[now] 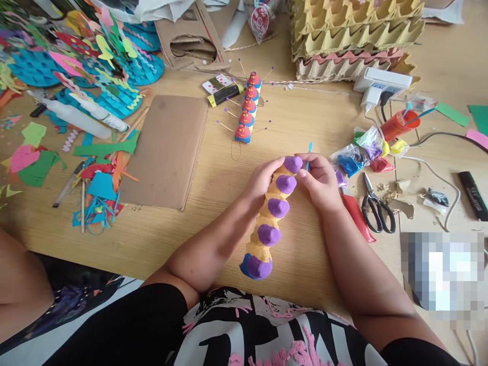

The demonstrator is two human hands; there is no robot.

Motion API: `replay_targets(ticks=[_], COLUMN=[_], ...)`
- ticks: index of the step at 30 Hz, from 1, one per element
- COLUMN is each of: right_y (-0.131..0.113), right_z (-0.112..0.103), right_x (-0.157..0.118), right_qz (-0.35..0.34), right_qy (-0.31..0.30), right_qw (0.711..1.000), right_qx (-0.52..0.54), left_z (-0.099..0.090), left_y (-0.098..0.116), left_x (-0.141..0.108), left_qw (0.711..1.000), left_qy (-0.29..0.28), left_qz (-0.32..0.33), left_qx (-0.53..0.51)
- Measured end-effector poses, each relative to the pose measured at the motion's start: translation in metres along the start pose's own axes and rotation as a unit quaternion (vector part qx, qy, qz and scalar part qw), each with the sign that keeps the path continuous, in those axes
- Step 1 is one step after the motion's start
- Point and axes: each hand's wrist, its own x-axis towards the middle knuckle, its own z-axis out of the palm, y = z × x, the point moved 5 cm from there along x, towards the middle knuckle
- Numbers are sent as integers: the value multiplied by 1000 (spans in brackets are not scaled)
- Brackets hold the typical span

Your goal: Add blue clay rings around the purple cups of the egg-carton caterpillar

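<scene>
Pinching the far end of the yellow carton strip (pixel 271 209), the left hand (pixel 263 180) wraps its side, while the right hand (pixel 320 180) has its thumb close by the farthest purple bump (pixel 293 164) and a slim blue tool (pixel 308 158) caught among its fingers. The strip slants over the desk (pixel 224 234), its near end pointing at the shirt (pixel 267 330); whether that end rests on the wood, I can't tell. And here's the danger: with the hold all at one end, a slack grip could let the strip swing or tip! Squeeze too hard and the carton, thin by the look of it, might buckle. Thumb pressure could dent that purple if it's soft, and a twist of the right hand could drive the tool into it. Out right, scissors (pixel 375 208) lie near the forearm; one wide sweep might knock them.
</scene>
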Motion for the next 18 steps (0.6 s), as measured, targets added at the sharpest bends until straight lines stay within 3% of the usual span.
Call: replay_targets(ticks=[18], right_y=[-4], right_z=[4], right_x=[1], right_qz=[-3], right_qy=[-18], right_qw=[1000], right_qx=[-23], left_z=[-1], left_y=[-15], left_x=[9], left_qw=[990], left_qy=[-13], left_qz=[-120], left_qx=[-70])
